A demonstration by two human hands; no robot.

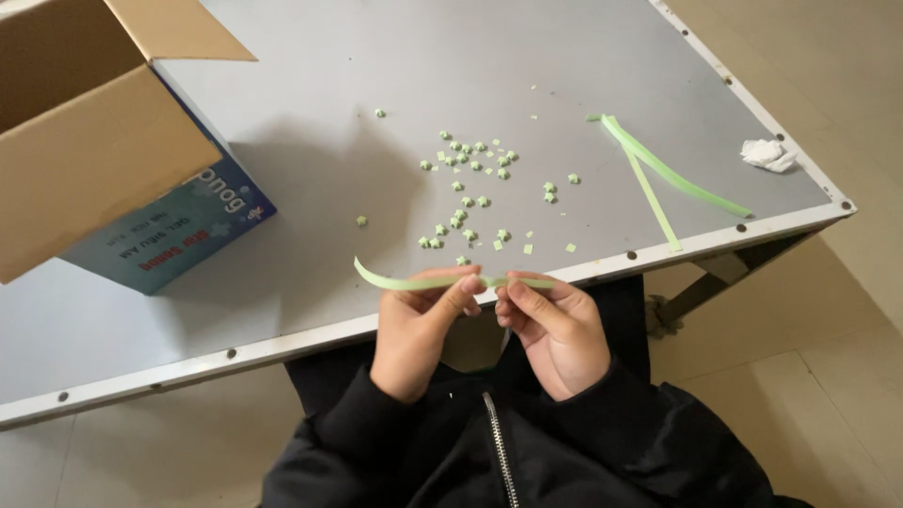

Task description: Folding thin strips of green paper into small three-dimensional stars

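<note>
Pinching a pale green paper strip (423, 280) between them, the left hand (420, 331) and the right hand (555, 329) sit just off the near edge of the grey worktop (310, 188). Each grip is closed on the strip, thumb against fingertips, with the two grips almost touching; the strip's free end curves away to the left. Farther out on the worktop lies a scatter of tiny green folded stars (470, 188) with a few small paper scraps among them. Two more long green strips (673, 174) lie crossed near the right edge, and a crumpled white paper (767, 153) sits beside the corner. An open cardboard box (94, 141) stands at the left
</note>
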